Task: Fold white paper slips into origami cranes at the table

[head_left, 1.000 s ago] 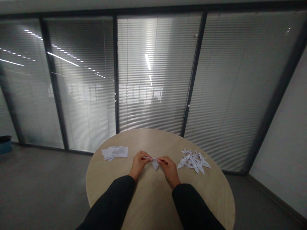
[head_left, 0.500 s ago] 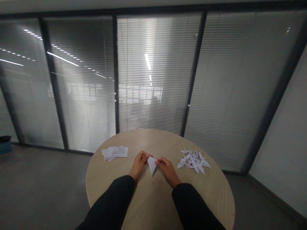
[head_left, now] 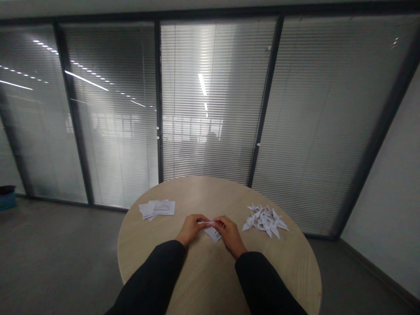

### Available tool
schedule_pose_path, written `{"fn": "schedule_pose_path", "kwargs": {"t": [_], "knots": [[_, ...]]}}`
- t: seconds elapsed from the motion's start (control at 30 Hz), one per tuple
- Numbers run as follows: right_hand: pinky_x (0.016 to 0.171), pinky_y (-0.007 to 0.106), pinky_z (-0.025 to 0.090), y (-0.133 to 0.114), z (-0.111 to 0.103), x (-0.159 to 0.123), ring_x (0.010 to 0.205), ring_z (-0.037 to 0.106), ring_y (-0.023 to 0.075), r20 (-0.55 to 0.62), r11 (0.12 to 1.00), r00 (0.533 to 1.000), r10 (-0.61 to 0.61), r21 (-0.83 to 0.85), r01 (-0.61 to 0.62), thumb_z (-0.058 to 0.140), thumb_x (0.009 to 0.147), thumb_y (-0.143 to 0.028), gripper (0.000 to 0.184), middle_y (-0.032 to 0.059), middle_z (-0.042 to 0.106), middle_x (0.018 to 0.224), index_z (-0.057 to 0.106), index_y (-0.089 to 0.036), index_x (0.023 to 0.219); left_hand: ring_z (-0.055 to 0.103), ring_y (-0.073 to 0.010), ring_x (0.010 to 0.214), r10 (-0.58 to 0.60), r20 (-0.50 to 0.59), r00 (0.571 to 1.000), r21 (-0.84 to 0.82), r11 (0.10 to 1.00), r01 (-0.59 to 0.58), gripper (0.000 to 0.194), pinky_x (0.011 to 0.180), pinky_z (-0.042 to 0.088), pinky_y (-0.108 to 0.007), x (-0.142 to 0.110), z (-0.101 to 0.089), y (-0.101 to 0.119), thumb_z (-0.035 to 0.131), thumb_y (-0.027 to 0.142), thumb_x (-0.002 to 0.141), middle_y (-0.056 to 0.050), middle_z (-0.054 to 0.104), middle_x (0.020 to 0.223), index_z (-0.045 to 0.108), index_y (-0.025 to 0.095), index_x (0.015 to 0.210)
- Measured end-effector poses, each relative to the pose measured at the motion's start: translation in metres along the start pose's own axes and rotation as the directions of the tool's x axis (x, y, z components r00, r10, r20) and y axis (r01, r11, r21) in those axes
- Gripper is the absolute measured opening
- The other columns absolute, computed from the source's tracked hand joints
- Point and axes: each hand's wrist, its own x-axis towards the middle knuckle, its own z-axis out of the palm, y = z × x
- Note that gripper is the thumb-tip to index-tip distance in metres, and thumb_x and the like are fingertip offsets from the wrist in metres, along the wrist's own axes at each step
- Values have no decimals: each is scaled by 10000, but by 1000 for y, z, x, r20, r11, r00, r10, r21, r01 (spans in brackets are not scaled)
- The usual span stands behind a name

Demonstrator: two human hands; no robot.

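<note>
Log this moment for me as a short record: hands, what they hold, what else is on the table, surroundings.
left hand: pinching the paper
right hand: pinching the same paper, opposite the left
paper: white, folded, dark print on part of it
sheets: a few, overlapping, left of the hands; print on the top one
pile: pointed white folded shapes, right of the hands; count unclear
table: pale wood look, rounded edge
background: blinds in dark frames
</note>
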Motion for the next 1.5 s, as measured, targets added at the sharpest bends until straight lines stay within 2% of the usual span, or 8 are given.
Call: {"fn": "schedule_pose_path", "kwargs": {"t": [0.1, 0.23, 0.37, 0.53, 0.63, 1.1, 1.37, 1.5], "knots": [[678, 287, 446, -3, -1, 1, 746, 584, 188, -2, 999, 1000, -5, 44, 5, 589, 735, -305, 172, 46, 647, 815, 692, -207, 832, 602, -185, 681, -13, -36, 999, -26, 1000, 12, 220, 640, 422, -263, 2, 0, -3, 657, 354, 664, -49, 683, 701, 699, 151, 736], [645, 285, 458, -1, -1, 2, 709, 593, 196, 8, 980, 990, 138, 146, -138, 637, 671, -325, 223, 46, 669, 778, 676, -179, 837, 586, -172, 699, -5, -144, 989, -125, 992, -14, 223, 645, 423, -251, 5, 1, -11, 645, 355, 671, -44, 663, 717, 669, 146, 747], [570, 253, 432, 2, 0, 3, 619, 574, 174, 25, 977, 983, 179, 110, -181, 646, 652, -345, 197, 15, 644, 650, 660, -166, 732, 556, -141, 634, -19, -62, 998, -172, 985, 8, 287, 606, 408, -233, 4, 3, -11, 667, 339, 655, -24, 632, 683, 661, 133, 854], [584, 254, 443, 2, 0, 3, 628, 578, 171, 7, 991, 992, 125, 45, -125, 635, 677, -369, 212, 15, 644, 654, 660, -169, 742, 501, -120, 576, -36, 15, 999, -122, 992, 37, 332, 532, 339, -220, 2, 5, -6, 637, 399, 690, -33, 622, 648, 689, 112, 849], [641, 279, 471, 2, -2, 2, 701, 604, 190, -31, 995, 997, 74, 68, -72, 628, 701, -388, 249, 49, 676, 765, 682, -175, 819, 470, -112, 528, -106, 51, 993, -227, 967, 114, 381, 515, 321, -227, 3, 5, -6, 656, 453, 660, -27, 595, 573, 695, 92, 775], [813, 312, 463, -6, -5, -1, 875, 583, 176, 70, 976, 975, -212, -29, 214, 495, 798, -135, 291, 56, 616, 902, 720, -250, 942, 595, -133, 624, -335, 142, 931, -668, 662, 340, 329, 605, 444, -225, 1, 1, -1, 760, 340, 601, -92, 684, 709, 706, 81, 798], [851, 321, 457, -9, -1, -2, 913, 578, 173, 89, 965, 965, -247, -71, 253, 457, 756, -85, 365, 60, 615, 934, 707, -243, 969, 549, -112, 556, -339, 22, 941, -584, 759, 287, 353, 568, 404, -228, 1, 0, -4, 804, 365, 498, -51, 657, 628, 697, 91, 694], [809, 314, 470, -11, -1, -1, 904, 603, 192, 41, 998, 997, -65, -3, 65, 480, 789, -228, 281, 68, 661, 958, 685, -211, 981, 513, -110, 519, -263, -44, 964, -458, 863, 214, 361, 522, 351, -229, 4, 1, -9, 764, 403, 529, -48, 645, 599, 702, 92, 702]]}}
